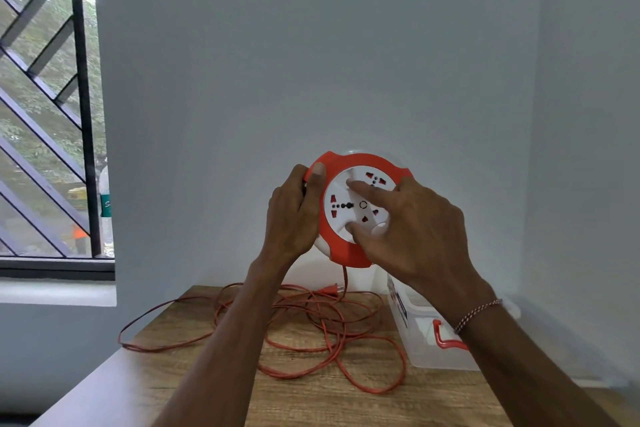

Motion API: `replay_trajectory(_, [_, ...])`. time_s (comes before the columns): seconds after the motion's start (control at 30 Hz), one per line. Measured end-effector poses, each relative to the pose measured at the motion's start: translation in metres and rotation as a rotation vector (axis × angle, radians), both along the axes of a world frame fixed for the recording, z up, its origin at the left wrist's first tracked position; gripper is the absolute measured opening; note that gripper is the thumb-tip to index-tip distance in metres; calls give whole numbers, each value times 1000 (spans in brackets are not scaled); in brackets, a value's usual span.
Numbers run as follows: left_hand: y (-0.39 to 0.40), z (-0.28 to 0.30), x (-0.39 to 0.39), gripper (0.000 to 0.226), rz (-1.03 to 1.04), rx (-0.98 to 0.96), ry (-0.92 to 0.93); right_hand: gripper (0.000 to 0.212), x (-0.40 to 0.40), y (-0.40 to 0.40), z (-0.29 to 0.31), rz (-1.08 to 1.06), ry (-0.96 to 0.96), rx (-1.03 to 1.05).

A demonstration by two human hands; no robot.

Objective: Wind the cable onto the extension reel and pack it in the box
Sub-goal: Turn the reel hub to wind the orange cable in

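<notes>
I hold a round orange and white extension reel up in the air above the table, its socket face toward me. My left hand grips its left rim, thumb over the orange edge. My right hand lies on the white centre disc, with a fingertip and the thumb pressed into its recesses. The orange cable hangs from the reel's bottom and lies in loose tangled loops on the wooden table. Its plug rests near the wall. A clear plastic box with an orange latch stands at the right.
White walls close the table at the back and right. A barred window with a sill is at the left, with a plastic bottle standing behind the bars. One cable loop hangs over the table's left edge.
</notes>
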State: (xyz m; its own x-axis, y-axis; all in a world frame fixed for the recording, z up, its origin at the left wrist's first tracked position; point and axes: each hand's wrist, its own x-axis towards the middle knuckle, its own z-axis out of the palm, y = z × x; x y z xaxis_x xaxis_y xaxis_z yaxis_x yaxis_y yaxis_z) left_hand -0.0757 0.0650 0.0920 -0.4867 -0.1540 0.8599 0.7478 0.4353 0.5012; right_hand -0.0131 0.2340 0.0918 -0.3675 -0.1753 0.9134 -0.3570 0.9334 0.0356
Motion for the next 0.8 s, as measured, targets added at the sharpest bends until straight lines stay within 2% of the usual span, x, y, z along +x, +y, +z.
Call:
replay_trajectory(0.17, [2,0,1,39,8,-20,-5,51,6,-6,3,65,-13,-149])
replay_trajectory(0.37, [0,3,2,36,-2,0,2,28,9,2,13,140,44,10])
replay_trajectory(0.53, [-1,3,2,40,-6,28,9,52,10,3,15,93,-188,222])
replay_trajectory(0.63, [-1,2,3,40,-14,22,16,62,11,-1,12,47,-171,242])
replay_trajectory(0.8, [0,4,3,37,-9,0,27,62,9,-2,9,13,-110,211])
